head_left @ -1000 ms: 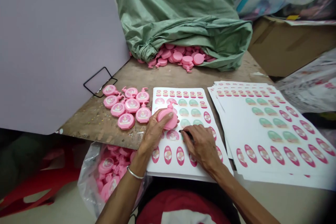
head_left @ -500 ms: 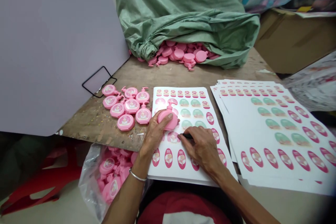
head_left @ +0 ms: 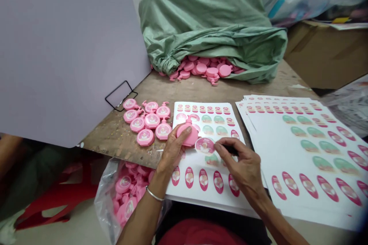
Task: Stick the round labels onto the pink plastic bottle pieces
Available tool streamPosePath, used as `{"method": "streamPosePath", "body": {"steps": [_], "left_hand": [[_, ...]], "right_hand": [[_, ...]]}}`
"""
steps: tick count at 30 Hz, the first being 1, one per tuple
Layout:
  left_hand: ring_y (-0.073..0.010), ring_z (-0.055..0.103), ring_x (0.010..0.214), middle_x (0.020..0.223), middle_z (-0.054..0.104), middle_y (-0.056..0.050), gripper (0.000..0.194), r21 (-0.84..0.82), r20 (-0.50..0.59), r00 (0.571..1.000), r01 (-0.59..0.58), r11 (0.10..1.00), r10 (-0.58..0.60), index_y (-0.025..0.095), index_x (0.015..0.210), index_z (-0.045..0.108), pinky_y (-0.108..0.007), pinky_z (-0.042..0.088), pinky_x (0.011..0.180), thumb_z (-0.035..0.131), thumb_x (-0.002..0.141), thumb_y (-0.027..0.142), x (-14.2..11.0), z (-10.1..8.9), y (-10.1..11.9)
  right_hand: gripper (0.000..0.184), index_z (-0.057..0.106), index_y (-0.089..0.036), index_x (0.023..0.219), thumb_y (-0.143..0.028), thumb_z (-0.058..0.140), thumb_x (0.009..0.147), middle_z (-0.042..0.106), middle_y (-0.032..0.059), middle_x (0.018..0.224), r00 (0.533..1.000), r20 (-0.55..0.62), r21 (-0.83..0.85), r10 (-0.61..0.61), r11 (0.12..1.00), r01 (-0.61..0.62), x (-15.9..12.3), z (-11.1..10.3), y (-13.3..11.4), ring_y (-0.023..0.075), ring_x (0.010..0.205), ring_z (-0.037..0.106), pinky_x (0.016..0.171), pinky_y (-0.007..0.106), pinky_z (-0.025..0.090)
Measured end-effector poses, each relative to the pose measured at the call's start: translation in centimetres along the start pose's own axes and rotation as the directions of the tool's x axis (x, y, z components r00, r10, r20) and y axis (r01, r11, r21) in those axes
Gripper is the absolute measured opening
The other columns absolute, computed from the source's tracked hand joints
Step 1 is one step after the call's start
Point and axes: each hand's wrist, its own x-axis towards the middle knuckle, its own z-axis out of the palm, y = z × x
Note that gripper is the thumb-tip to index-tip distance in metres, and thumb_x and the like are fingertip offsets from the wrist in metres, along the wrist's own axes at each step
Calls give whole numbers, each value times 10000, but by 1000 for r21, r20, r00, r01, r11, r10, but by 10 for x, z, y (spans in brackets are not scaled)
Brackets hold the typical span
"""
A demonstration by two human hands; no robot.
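Observation:
My left hand (head_left: 172, 151) is shut on a flat pink plastic bottle-shaped piece (head_left: 187, 134) with a pump top, holding it just above a white sticker sheet (head_left: 201, 200). My right hand (head_left: 241, 164) pinches a small black tool (head_left: 230, 150), its tip hidden under a pink-and-white oval label sticker (head_left: 204, 146). That sticker is lifted off the sheet, close to the pink piece and not touching it. Rows of green and pink labels remain on the sheet. Several labelled pink pieces (head_left: 151, 120) lie on the table left of my left hand.
A worn wooden table (head_left: 109, 139) carries a stack of sticker sheets (head_left: 304, 153) on the right. A green sack (head_left: 207, 19) spills unlabelled pink pieces (head_left: 201, 69). A lilac board (head_left: 57, 53) stands at left, and a plastic bag of pink pieces (head_left: 123, 195) sits below the table edge.
My right hand has moved right and raised a label sticker off the sheet on the black tool. The left hand still holds the pink piece. The view has shifted slightly.

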Motion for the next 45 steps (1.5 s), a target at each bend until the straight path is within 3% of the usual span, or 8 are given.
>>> {"method": "streamPosePath", "body": {"steps": [5, 10, 22, 28, 45], "left_hand": [[-193, 657, 819, 970, 686, -99, 432, -49, -83, 995, 55, 997, -59, 139, 1054, 649, -296, 600, 610, 589, 848, 514, -14, 9, 14], [-223, 669, 889, 1034, 694, -127, 483, -71, -65, 993, 97, 993, -102, 133, 1116, 651, -336, 613, 675, 489, 901, 534, -25, 15, 16], [-235, 660, 963, 1052, 696, -116, 488, -41, -65, 996, 61, 997, -64, 129, 1086, 667, -334, 612, 736, 521, 880, 547, -27, 18, 19], [-238, 654, 977, 1068, 689, -119, 531, -20, -64, 997, 44, 999, -45, 134, 1172, 629, -336, 612, 733, 528, 872, 559, -28, 17, 20], [-239, 659, 963, 1040, 700, -114, 511, -22, -58, 998, 9, 1000, -10, 133, 1093, 655, -342, 604, 739, 535, 861, 573, -28, 18, 21]], "right_hand": [[157, 729, -220, 939, -322, 650, 849, 710, 28, 858, 997, 46, 57, -56, 997, 53, 21, 5, -9, 152, 740, 608, 649, 283, 477], [154, 735, -223, 946, -310, 651, 850, 699, 19, 817, 990, 93, 82, -104, 992, 96, 24, 15, -16, 137, 678, 563, 650, 296, 479], [180, 733, -210, 932, -339, 628, 862, 689, 32, 768, 984, 110, 17, -137, 991, 136, 25, 17, -16, 145, 647, 554, 624, 309, 473], [190, 731, -194, 938, -338, 633, 859, 677, 33, 747, 981, 101, -4, -166, 986, 167, 25, 18, -18, 144, 636, 537, 624, 316, 465], [180, 726, -204, 940, -335, 632, 860, 677, 35, 748, 980, 72, -10, -188, 982, 189, 24, 19, -20, 152, 650, 540, 647, 333, 473]]}}
